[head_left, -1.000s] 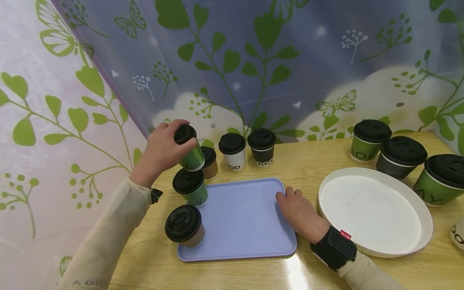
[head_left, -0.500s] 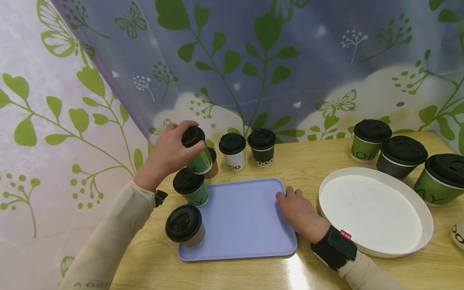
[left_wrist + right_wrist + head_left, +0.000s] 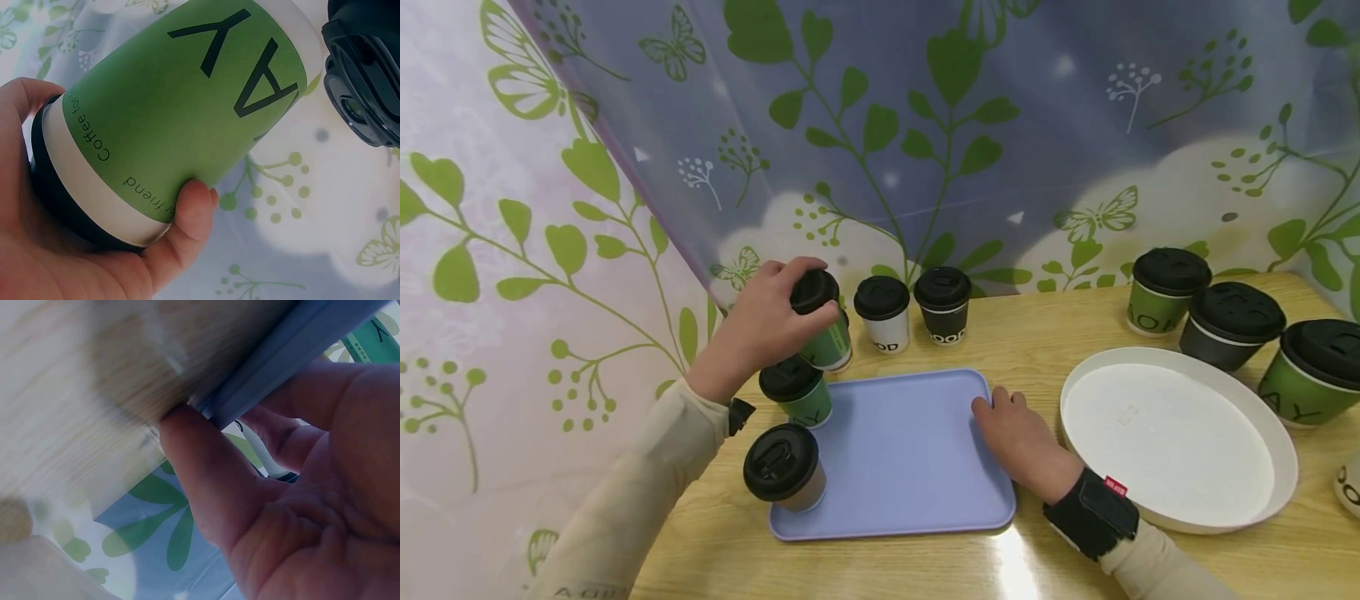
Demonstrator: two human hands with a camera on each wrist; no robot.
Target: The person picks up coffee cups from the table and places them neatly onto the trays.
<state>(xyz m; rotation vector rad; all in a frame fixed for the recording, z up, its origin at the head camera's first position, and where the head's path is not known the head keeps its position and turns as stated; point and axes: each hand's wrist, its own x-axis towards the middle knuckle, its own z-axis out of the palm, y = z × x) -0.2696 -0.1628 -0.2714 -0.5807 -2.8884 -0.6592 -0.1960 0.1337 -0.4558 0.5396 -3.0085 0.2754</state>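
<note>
Our left hand (image 3: 760, 327) grips a green cup (image 3: 830, 348) round its black lid, thumb against the sleeve, the cup tilted behind the tray's far-left corner; we cannot tell whether its base touches anything. Our right hand (image 3: 1021, 443) pinches the right rim of the blue tray (image 3: 917, 454). Along the tray's left side we see a teal cup (image 3: 808, 407) and a brown cup (image 3: 802, 492). Behind the tray, a white cup (image 3: 891, 332) and a black cup (image 3: 945, 325) stand on the bench (image 3: 850, 571).
</note>
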